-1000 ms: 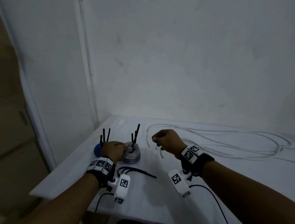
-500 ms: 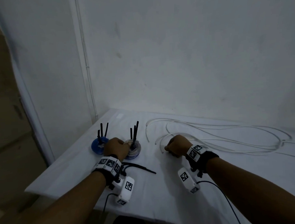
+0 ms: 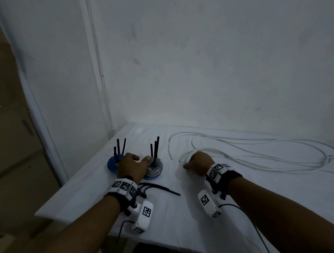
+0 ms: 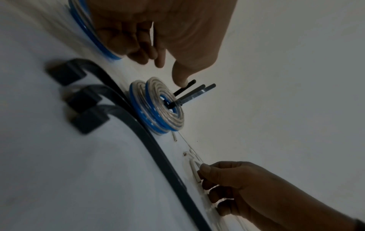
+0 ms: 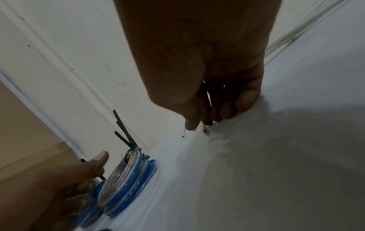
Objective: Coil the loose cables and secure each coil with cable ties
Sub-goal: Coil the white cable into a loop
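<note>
A long white cable (image 3: 328, 156) sprawls in loose loops over the right of the white table (image 3: 182, 227). My right hand (image 3: 194, 163) is down on the table and pinches the cable's end (image 4: 195, 171) between thumb and fingers. Two tied coils stand at the left: a blue coil (image 3: 112, 165) and a grey-and-blue coil (image 3: 155, 170), each with black tie tails sticking up. My left hand (image 3: 132, 166) rests between them with loosely curled fingers and grips nothing. Its thumb (image 4: 180, 76) touches a tie tail (image 4: 188, 85) of the grey-and-blue coil (image 4: 158, 112).
Several loose black cable ties (image 3: 159, 188) lie on the table just behind my left wrist. White walls close the table's back and left sides. The table's front edge runs near my forearms, and camera leads hang from both wrists.
My right hand has dropped from mid-air onto the table with the cable end, and a loop of cable now lies around it. My left hand has stayed by the coils.
</note>
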